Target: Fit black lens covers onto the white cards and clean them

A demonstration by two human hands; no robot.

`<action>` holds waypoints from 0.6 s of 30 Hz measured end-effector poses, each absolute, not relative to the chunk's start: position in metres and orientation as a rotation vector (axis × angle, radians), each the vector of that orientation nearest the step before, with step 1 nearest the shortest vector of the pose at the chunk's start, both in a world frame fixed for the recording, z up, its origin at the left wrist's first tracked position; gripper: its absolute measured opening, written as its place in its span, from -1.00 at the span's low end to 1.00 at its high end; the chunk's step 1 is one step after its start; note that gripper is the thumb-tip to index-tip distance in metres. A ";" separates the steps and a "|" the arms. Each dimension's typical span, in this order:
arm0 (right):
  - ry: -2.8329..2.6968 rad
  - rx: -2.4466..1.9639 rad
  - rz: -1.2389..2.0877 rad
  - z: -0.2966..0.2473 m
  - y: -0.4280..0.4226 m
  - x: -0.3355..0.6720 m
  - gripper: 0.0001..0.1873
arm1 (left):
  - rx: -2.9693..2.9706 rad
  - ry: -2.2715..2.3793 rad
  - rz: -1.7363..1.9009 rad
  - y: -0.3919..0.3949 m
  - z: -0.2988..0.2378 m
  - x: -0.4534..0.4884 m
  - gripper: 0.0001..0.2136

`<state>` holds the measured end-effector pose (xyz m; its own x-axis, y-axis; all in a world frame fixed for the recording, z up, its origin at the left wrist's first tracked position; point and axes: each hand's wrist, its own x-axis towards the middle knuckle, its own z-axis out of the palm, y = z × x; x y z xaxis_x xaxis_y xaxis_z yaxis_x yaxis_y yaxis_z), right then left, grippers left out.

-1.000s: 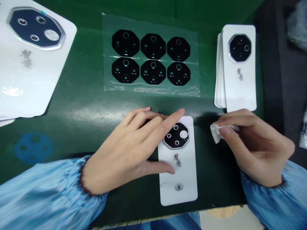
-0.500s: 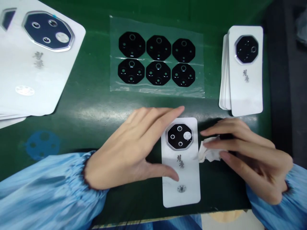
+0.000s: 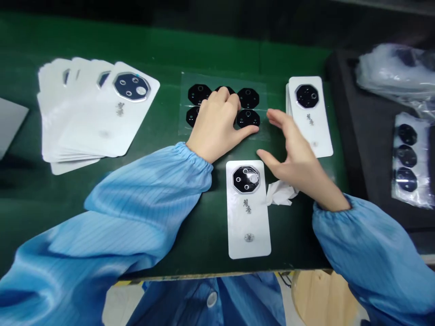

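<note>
Left fingers (image 3: pixel 222 102) curl onto a clear sheet (image 3: pixel 263 120) of black octagonal lens covers (image 3: pixel 248 98) beyond the white card (image 3: pixel 248 226), hold unclear; right fingers (image 3: pixel 275 118) spread open, empty; the card's cover (image 3: pixel 245 179) is already on, the sheet's remain.

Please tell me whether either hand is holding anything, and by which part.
The right hand is open, holding nothing. The left hand lies over the clear sheet of black octagonal pieces; whether it grips one cannot be told.
</note>
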<state>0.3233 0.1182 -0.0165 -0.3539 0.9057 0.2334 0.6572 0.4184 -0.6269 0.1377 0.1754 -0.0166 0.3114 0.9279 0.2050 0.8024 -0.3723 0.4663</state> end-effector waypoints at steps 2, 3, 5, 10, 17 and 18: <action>-2.162 -1.364 0.576 -0.024 0.121 0.323 -0.25 | 2.268 1.605 0.592 0.179 -0.014 0.142 -0.63; -2.170 -1.382 0.570 -0.026 0.122 0.323 -0.25 | 2.246 1.609 0.565 0.181 -0.012 0.144 -0.61; -2.173 -1.399 0.557 -0.027 0.121 0.322 -0.27 | 2.217 1.601 0.494 0.186 -0.008 0.146 -0.57; -2.180 -1.426 0.552 -0.022 0.121 0.322 -0.25 | 2.157 1.610 0.202 0.202 0.008 0.154 -0.58; -2.185 -1.421 0.533 -0.026 0.124 0.324 -0.25 | 2.086 1.648 0.096 0.205 0.019 0.164 -0.59; -2.182 -1.416 0.533 -0.026 0.124 0.324 -0.26 | 2.096 1.628 0.160 0.204 0.018 0.165 -0.58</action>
<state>0.3239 0.1238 -0.0257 -0.3482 0.9195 0.1825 0.7320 0.3883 -0.5598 0.1651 0.2036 0.0184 0.2863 0.9381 -0.1950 0.8823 -0.1788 0.4355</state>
